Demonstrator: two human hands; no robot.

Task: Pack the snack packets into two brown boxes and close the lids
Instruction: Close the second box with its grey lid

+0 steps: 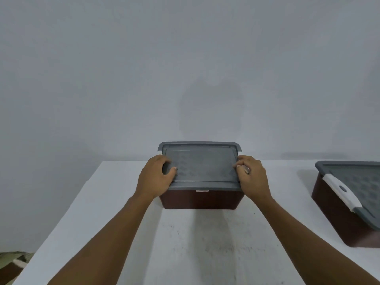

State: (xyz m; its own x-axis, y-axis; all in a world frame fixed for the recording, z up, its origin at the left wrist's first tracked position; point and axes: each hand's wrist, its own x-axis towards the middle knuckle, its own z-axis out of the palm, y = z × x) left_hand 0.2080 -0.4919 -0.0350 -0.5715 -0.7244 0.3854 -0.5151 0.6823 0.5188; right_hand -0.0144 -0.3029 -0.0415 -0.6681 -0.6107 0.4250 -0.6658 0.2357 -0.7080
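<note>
A brown box [200,199] stands at the far middle of the white table [205,243], with a grey lid [200,163] lying flat on top of it. My left hand [154,177] grips the lid's left edge, thumb on top. My right hand [251,177] holds the lid's right edge, its fingers curled around a white latch. A second brown box [337,219] sits at the right edge of the view, covered by a grey lid [357,182] with a white latch [341,190] folded down on its near-left side. No snack packets are in sight.
A plain grey wall [185,68] rises right behind the table. The table's left edge runs diagonally toward the lower left, where a patch of floor and some cloth [14,262] show.
</note>
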